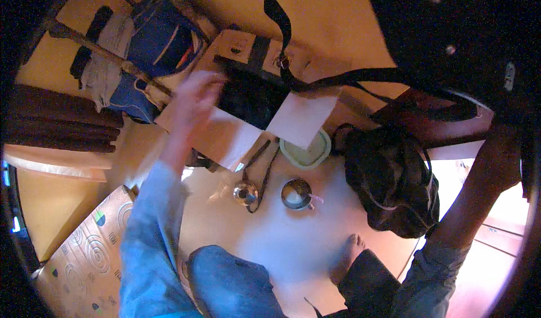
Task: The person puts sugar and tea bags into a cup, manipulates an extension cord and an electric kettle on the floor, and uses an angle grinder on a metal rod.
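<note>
The big dark bag point(451, 30) hangs high at the upper right, and your right hand point(499, 166) is raised against its underside near the right edge of the view; whether those fingers are closed on the fabric or only pressed to it, you cannot tell, because the hand is in shadow and partly hidden. Judge the bag as soft and floppy, probably with some weight in it, so it will sag and swing; the long black strap point(338, 81) trailing from it across the view looks like the firmest place to take hold, and it is likely to catch on things below. Your left hand point(194, 95) is stretched out with the fingers spread and blurred, its grip wide open and holding nothing, hovering at the left edge of a flat black case point(251, 95) that lies on white paper sheets point(301, 121) on a low light-coloured board. The paper is light and will slide or crease easily. Just beyond the sheets, on the floor point(293, 245), sit a pale green lidded container point(307, 152), a small steel kettle point(246, 194) and a steel cup point(296, 194). A crumpled black backpack point(391, 183) lies to the right of them, near your bare foot point(346, 256).
</note>
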A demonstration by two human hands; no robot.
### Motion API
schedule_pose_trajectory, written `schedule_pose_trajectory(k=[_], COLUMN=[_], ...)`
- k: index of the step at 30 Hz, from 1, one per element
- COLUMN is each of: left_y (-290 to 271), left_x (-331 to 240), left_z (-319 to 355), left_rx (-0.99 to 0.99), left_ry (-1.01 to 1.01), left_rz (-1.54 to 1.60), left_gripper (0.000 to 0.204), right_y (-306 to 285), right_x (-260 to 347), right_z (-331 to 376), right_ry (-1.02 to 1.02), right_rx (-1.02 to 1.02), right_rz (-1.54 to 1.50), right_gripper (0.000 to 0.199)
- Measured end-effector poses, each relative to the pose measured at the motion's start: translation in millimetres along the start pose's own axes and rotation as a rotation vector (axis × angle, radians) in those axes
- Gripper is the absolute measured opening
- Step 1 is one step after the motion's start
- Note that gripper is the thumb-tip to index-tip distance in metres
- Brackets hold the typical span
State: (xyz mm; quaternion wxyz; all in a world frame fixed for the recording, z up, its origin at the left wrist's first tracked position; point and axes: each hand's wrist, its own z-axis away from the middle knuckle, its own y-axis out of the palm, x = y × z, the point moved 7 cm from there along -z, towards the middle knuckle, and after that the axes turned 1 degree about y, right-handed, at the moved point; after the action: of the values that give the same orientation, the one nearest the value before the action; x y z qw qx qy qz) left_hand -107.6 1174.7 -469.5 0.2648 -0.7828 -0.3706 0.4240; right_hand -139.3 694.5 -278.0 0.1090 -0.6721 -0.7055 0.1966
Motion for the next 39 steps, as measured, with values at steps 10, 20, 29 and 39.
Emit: schedule_pose_trajectory(k=[10, 20, 29, 39], left_y=[265.3, 212.8, 199.8, 178.3], left_x=[218.9, 125.5, 119.3, 149.9], left_z=[25.9, -14.8, 0.0, 11.3], left_rx=[0.859, 0.760, 0.699, 0.771], left_ry=[-0.472, -0.370, -0.134, -0.305], left_rz=[-0.013, -0.324, -0.501, -0.713], left_gripper=[0.034, 0.030, 0.031, 0.036], right_y=[4.6, 9.9, 27.3, 20.4], right_x=[3.2, 12.1, 52.7, 53.2], right_z=[29.5, 40.9, 24.1, 26.3], right_ry=[0.020, 0.093, -0.028, -0.159], right_rx=[0.015, 0.026, -0.131, -0.029], right_rz=[-0.026, -0.040, -0.493, -0.176], right_gripper=[0.043, 0.043, 0.041, 0.035])
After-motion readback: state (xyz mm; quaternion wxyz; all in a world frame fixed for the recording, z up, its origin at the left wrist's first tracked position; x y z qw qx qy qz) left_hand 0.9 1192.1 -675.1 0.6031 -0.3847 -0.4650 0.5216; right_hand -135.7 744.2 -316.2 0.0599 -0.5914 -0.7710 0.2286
